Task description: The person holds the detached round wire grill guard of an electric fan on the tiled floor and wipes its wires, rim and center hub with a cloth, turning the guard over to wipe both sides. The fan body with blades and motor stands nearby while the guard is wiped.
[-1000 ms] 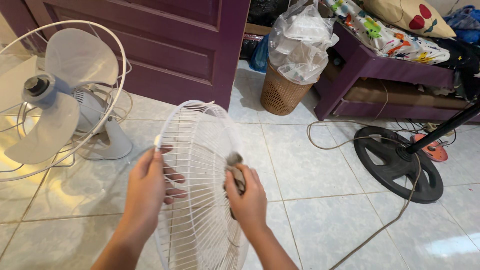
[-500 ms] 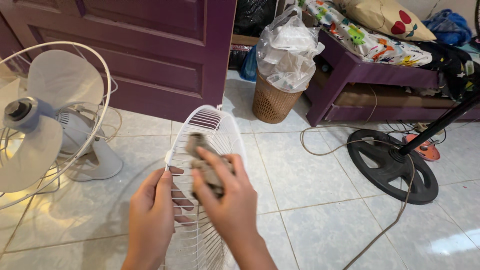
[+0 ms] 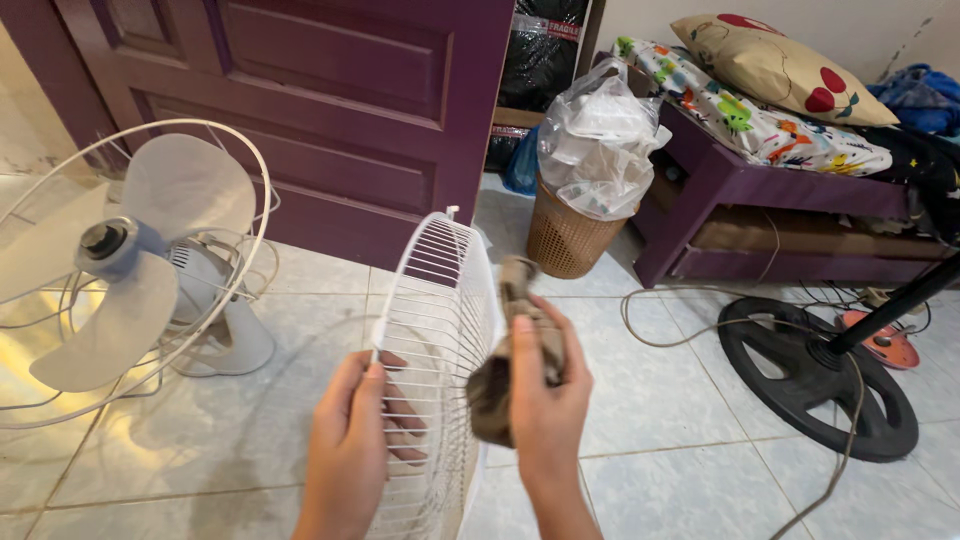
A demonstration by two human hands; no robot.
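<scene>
A white wire fan guard (image 3: 440, 300) stands on edge in front of me, over the tiled floor. My left hand (image 3: 352, 440) grips its left side, fingers hooked through the wires. My right hand (image 3: 545, 400) holds a brown, dirty cloth (image 3: 505, 365) pressed against the guard's right face near its centre.
A fan (image 3: 120, 270) with pale blades and its rear guard sits on the floor at the left. Behind stands a purple door (image 3: 330, 110). A wicker bin (image 3: 565, 235) with a plastic bag, a purple bench (image 3: 780, 200) with bedding, and a black round stand base (image 3: 815, 375) with a cable lie right.
The guard has been lifted and turned more edge-on. My right hand with the cloth has slid upward along its face, and my view has tilted up.
</scene>
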